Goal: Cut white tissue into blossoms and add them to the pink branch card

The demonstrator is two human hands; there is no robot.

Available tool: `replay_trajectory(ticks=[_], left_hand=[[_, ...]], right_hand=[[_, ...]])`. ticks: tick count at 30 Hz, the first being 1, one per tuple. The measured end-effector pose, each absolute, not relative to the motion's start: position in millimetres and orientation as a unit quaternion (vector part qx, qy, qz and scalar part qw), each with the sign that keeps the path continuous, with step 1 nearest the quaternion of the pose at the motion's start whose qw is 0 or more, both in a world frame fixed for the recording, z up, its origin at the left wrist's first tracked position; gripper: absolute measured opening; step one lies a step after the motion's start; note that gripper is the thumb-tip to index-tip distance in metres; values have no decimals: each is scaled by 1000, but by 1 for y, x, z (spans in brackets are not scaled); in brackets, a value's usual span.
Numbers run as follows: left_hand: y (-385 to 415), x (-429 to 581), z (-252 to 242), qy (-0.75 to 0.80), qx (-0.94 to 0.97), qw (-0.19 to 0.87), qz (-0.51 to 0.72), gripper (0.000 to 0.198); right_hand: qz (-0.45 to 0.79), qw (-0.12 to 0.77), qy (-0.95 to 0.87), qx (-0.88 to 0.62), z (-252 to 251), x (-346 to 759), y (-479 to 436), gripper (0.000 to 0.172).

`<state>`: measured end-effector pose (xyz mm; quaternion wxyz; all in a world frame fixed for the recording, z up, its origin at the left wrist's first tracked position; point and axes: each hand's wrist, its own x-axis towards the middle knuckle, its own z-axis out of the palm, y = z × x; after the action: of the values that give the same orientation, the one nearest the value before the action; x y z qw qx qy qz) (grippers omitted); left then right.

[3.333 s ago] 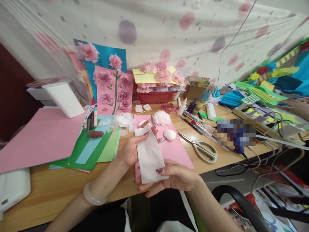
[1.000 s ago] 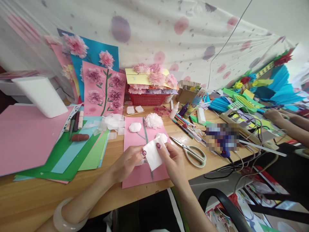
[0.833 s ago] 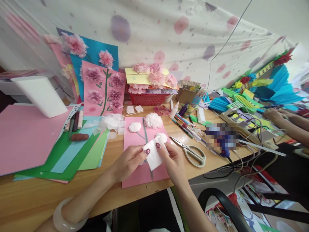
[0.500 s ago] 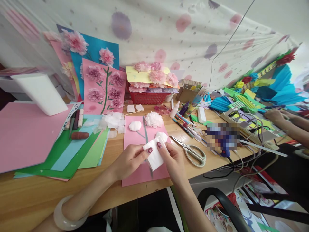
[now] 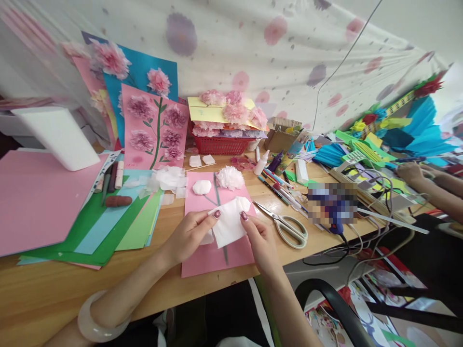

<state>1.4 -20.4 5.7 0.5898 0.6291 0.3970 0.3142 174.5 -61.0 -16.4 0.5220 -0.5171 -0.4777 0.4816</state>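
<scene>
Between my two hands is a folded white tissue (image 5: 229, 228), held above a pink sheet of paper (image 5: 198, 268). My left hand (image 5: 191, 236) pinches its left side, thumb on top. On the right edge, my right hand (image 5: 259, 238) grips it with thumb and fingers. Beneath, the pink sheet bears a dark green painted stem (image 5: 218, 193), a fluffy white tissue flower (image 5: 230, 178) and a flat, round-trimmed white tissue piece (image 5: 201, 187). The lower stem and some of the sheet are hidden by my hands and the tissue.
Scissors (image 5: 284, 225) lie right of the sheet, near pens (image 5: 277, 190) and a glue gun (image 5: 334, 219). White tissue scraps (image 5: 168, 179) and coloured paper (image 5: 108, 231) lie left. Behind stands a red basket (image 5: 222, 146) of paper flowers. Another person's hand (image 5: 410, 173) is at far right.
My hands have moved slightly apart, and the white tissue between them has turned to show a wider face. The view has shifted a little.
</scene>
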Motion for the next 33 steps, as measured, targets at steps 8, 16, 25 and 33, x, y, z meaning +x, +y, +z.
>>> replay_trajectory(ticks=[8, 16, 25, 33], left_hand=[[-12, 2, -5, 340, 524, 689, 367, 23], [-14, 3, -2, 317, 475, 737, 362, 22], [-15, 7, 0, 315, 411, 758, 395, 20], [-15, 5, -6, 285, 410, 772, 393, 23]], right_hand=[[485, 454, -620, -418, -4, 184, -64, 23], [526, 443, -588, -427, -6, 184, -62, 24], [528, 478, -549, -438, -10, 181, -59, 26], [446, 491, -604, -440, 1, 189, -60, 22]])
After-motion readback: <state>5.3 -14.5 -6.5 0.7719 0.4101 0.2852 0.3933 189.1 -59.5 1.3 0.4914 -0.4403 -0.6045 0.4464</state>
